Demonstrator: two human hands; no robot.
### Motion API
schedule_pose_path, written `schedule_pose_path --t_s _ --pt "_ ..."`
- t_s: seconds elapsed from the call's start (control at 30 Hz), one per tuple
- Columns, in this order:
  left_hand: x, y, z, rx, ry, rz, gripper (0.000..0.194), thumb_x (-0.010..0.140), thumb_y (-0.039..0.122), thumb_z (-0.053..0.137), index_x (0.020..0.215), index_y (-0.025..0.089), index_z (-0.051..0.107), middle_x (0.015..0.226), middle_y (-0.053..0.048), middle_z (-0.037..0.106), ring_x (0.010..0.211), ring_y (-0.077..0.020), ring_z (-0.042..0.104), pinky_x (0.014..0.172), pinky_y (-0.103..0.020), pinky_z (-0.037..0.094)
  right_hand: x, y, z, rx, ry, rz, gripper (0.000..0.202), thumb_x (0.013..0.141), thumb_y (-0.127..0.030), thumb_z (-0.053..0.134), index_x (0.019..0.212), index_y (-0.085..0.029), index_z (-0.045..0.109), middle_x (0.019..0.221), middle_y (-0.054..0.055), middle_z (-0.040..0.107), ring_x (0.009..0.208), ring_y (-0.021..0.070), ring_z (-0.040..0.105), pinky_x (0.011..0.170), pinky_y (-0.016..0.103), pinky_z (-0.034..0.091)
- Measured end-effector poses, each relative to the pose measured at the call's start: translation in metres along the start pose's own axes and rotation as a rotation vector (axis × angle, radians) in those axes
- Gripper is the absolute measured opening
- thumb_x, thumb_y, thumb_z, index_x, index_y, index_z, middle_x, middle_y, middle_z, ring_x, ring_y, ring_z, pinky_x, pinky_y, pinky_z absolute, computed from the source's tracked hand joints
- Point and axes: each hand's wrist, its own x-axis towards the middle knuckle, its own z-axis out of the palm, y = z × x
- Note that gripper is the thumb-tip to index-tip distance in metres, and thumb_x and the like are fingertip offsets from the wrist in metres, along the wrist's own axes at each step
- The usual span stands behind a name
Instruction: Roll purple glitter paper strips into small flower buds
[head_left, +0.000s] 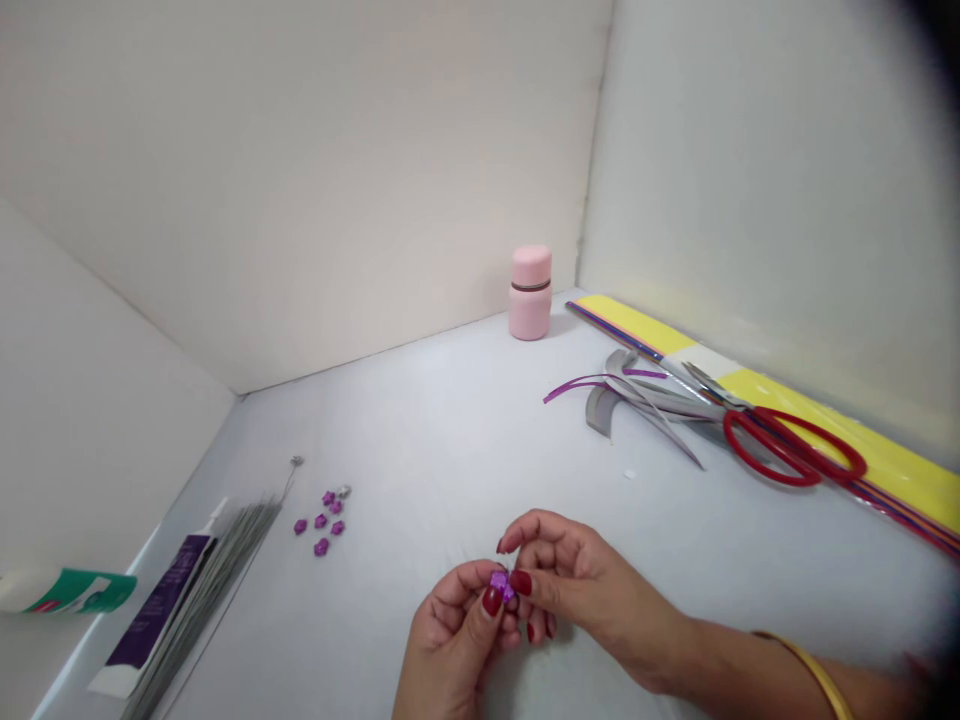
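Note:
Near the bottom centre, a small shiny purple star sits between my two hands. My left hand pinches it between thumb and fingers. From the right, my right hand touches its edge with the thumb, the fingers curled behind. Exactly what the right fingertips hold is hard to make out. To the left on the table lie several purple stars and a silver one.
A bundle of grey wires, a purple-and-white tube and a green-and-white bottle lie at left. A pink jar stands at the back. Red-handled scissors, paper strips and a yellow packet lie at right.

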Motion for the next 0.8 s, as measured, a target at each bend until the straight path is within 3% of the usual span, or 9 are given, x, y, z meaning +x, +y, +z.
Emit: schedule_pose_path --t_s 0.3,0.53,0.8 --pt "-0.0014 0.0031 0.0029 -0.114 0.030 -0.103 0.027 0.040 0.024 0.087 0.060 0.012 0.073 0.043 0.000 0.065 0.037 -0.0028 0.057 0.040 -0.007 0.045 0.0000 0.0003 -0.0022 0.098 -0.076 0.035 0.028 0.067 -0.028 0.074 0.078 -0.014 0.053 0.060 -0.001 0.063 0.046 0.0061 0.055 0.045 0.015 0.039" --pt "-0.0037 0.0059 0.0017 -0.180 0.011 -0.132 0.026 0.041 0.020 0.087 0.062 0.013 0.073 0.045 0.001 0.066 0.038 -0.0024 0.059 0.041 -0.006 0.046 0.0000 -0.0007 -0.0024 0.116 -0.160 0.028 0.028 0.069 -0.028 0.073 0.085 -0.011 0.058 0.066 0.003 0.066 0.051 0.0070 0.059 0.049 0.017 0.043" --pt "-0.0024 0.0002 0.0026 -0.070 0.100 -0.035 0.031 0.038 0.025 0.088 0.061 0.012 0.071 0.048 0.001 0.066 0.040 -0.0019 0.056 0.043 -0.008 0.046 -0.0039 -0.0006 0.0005 -0.195 0.128 -0.080 0.024 0.068 -0.033 0.072 0.072 -0.012 0.062 0.054 -0.002 0.060 0.051 0.0076 0.054 0.051 0.019 0.040"
